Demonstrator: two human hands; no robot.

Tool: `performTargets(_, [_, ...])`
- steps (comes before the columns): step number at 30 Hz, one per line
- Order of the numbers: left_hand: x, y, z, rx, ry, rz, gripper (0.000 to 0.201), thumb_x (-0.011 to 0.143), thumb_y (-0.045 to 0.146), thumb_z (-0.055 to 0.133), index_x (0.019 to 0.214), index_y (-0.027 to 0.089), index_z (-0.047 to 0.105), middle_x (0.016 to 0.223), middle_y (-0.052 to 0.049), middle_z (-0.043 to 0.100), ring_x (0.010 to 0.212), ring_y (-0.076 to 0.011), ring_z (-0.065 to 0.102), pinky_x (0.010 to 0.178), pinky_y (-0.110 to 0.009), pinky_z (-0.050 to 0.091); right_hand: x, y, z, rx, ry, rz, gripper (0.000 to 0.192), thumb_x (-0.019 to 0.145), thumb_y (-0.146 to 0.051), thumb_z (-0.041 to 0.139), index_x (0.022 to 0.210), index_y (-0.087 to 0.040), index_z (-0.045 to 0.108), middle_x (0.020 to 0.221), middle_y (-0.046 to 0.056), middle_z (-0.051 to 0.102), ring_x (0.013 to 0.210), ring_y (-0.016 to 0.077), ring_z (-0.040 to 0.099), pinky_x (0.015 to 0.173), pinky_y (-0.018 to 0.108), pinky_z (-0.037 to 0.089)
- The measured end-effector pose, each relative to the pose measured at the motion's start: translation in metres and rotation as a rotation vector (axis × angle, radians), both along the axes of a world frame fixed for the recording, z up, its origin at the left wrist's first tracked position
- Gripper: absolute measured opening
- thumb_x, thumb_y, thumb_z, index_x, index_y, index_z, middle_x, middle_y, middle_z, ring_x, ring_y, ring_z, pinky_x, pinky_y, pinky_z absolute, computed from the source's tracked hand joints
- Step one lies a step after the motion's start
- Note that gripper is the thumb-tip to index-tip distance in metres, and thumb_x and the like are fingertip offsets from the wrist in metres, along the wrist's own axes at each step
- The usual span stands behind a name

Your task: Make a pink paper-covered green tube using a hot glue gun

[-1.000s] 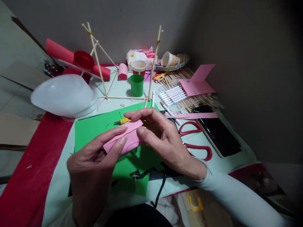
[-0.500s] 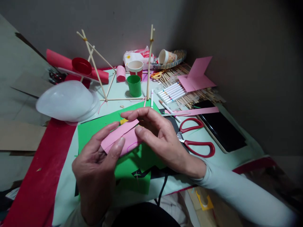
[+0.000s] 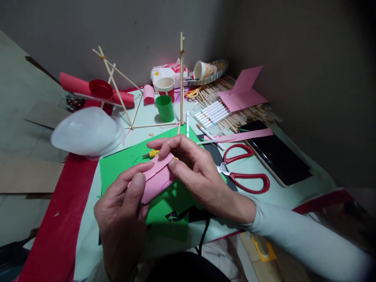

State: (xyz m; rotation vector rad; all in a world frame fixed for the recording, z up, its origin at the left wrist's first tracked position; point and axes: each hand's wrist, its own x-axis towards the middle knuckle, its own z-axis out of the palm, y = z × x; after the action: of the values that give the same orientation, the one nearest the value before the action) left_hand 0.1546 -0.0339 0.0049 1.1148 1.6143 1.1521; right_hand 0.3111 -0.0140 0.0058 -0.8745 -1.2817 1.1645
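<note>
Two hands pinch one pink paper piece (image 3: pixel 155 178) above green paper sheet (image 3: pixel 129 164). Left hand (image 3: pixel 123 213) clamped on near end, thumb on top. Right hand (image 3: pixel 195 172) clamped on far end, fingertips pressing folded edge. Step in hand, by my judgement: folding or curling pink piece into shape. Next move probably needs firm crease along fold while both ends stay aligned. Red scissors (image 3: pixel 245 176) lie right of green sheet, apart from hands. Chopstick frame (image 3: pixel 181 78) stands behind green sheet, green cup (image 3: pixel 164 108) beside it.
</note>
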Motion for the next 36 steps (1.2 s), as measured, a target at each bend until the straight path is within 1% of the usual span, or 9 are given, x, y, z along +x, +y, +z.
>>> performTargets(5, [0.002, 0.001, 0.0, -0.001, -0.04, -0.002, 0.025, 0.084, 0.041, 0.076, 0.102, 0.024, 0.08, 0.086, -0.001, 0.078, 0.047, -0.0099, 0.052, 0.038, -0.023, 0.036, 0.0, 0.0, -0.002, 0.042, 0.005, -0.005, 0.01, 0.093, -0.014, 0.055, 0.095, -0.023, 0.06, 0.126, 0.005, 0.073, 0.122, 0.0219, 0.069, 0.106, 0.038, 0.052])
performTargets(9, [0.003, 0.002, 0.001, 0.066, -0.008, 0.038, 0.032, 0.076, 0.045, 0.084, 0.1, 0.025, 0.08, 0.087, 0.001, 0.077, 0.054, -0.0117, 0.059, 0.039, -0.021, 0.037, -0.001, -0.001, -0.001, 0.025, 0.024, -0.014, 0.01, 0.093, -0.015, 0.058, 0.096, -0.024, 0.061, 0.125, 0.006, 0.073, 0.121, 0.0222, 0.069, 0.107, 0.039, 0.052])
performTargets(12, [0.0, 0.002, -0.003, 0.121, 0.077, 0.023, 0.032, 0.079, 0.044, 0.083, 0.105, 0.026, 0.08, 0.079, 0.002, 0.073, 0.059, -0.0119, 0.061, 0.042, -0.019, 0.037, 0.0, -0.001, 0.001, 0.031, 0.04, 0.013, 0.011, 0.094, -0.015, 0.058, 0.1, -0.023, 0.062, 0.128, 0.007, 0.072, 0.127, 0.0222, 0.066, 0.108, 0.037, 0.051])
performTargets(17, [-0.004, 0.003, -0.007, 0.205, 0.212, -0.005, 0.023, 0.084, 0.039, 0.078, 0.103, 0.027, 0.081, 0.059, 0.006, 0.06, 0.045, -0.0075, 0.038, 0.04, -0.02, 0.028, 0.003, 0.003, 0.001, 0.058, 0.056, 0.063, 0.014, 0.091, -0.013, 0.058, 0.101, -0.022, 0.063, 0.127, 0.008, 0.072, 0.127, 0.021, 0.065, 0.11, 0.036, 0.049])
performTargets(22, [-0.003, 0.004, -0.005, 0.251, 0.252, -0.025, 0.019, 0.085, 0.036, 0.076, 0.099, 0.026, 0.083, 0.065, 0.004, 0.066, 0.045, -0.0063, 0.033, 0.039, -0.021, 0.025, 0.008, 0.004, 0.005, 0.022, 0.083, 0.087, 0.014, 0.089, -0.015, 0.059, 0.101, -0.022, 0.063, 0.133, 0.009, 0.071, 0.132, 0.0238, 0.063, 0.11, 0.038, 0.05])
performTargets(25, [-0.006, 0.005, -0.005, 0.257, 0.247, -0.041, 0.019, 0.086, 0.037, 0.076, 0.1, 0.026, 0.083, 0.058, 0.005, 0.059, 0.045, -0.007, 0.031, 0.039, -0.022, 0.022, 0.014, 0.003, 0.01, -0.014, 0.068, 0.084, 0.014, 0.093, -0.022, 0.062, 0.107, -0.023, 0.064, 0.141, 0.007, 0.067, 0.133, 0.0245, 0.062, 0.113, 0.039, 0.049])
performTargets(27, [-0.008, 0.005, -0.006, 0.273, 0.253, -0.063, 0.018, 0.087, 0.036, 0.075, 0.1, 0.026, 0.083, 0.057, 0.004, 0.059, 0.045, -0.008, 0.032, 0.04, -0.023, 0.023, 0.016, 0.003, 0.011, -0.05, 0.022, 0.067, 0.021, 0.096, -0.031, 0.064, 0.116, -0.024, 0.062, 0.142, 0.005, 0.065, 0.134, 0.024, 0.06, 0.115, 0.039, 0.047])
performTargets(32, [-0.009, 0.005, -0.006, 0.31, 0.263, -0.021, 0.017, 0.088, 0.037, 0.074, 0.1, 0.028, 0.083, 0.06, 0.004, 0.063, 0.045, -0.0087, 0.034, 0.041, -0.025, 0.025, 0.014, 0.006, 0.004, -0.087, -0.139, 0.106, 0.04, 0.097, -0.044, 0.066, 0.131, -0.028, 0.053, 0.143, 0.004, 0.059, 0.133, 0.0211, 0.057, 0.111, 0.038, 0.047])
performTargets(36, [-0.007, 0.003, 0.005, 0.271, 0.177, -0.022, 0.015, 0.085, 0.035, 0.076, 0.096, 0.028, 0.084, 0.057, 0.005, 0.057, 0.046, -0.008, 0.034, 0.04, -0.024, 0.024, 0.016, 0.008, -0.001, -0.092, -0.158, 0.203, 0.038, 0.101, -0.042, 0.064, 0.135, -0.029, 0.053, 0.129, 0.004, 0.062, 0.117, 0.0199, 0.059, 0.093, 0.033, 0.051])
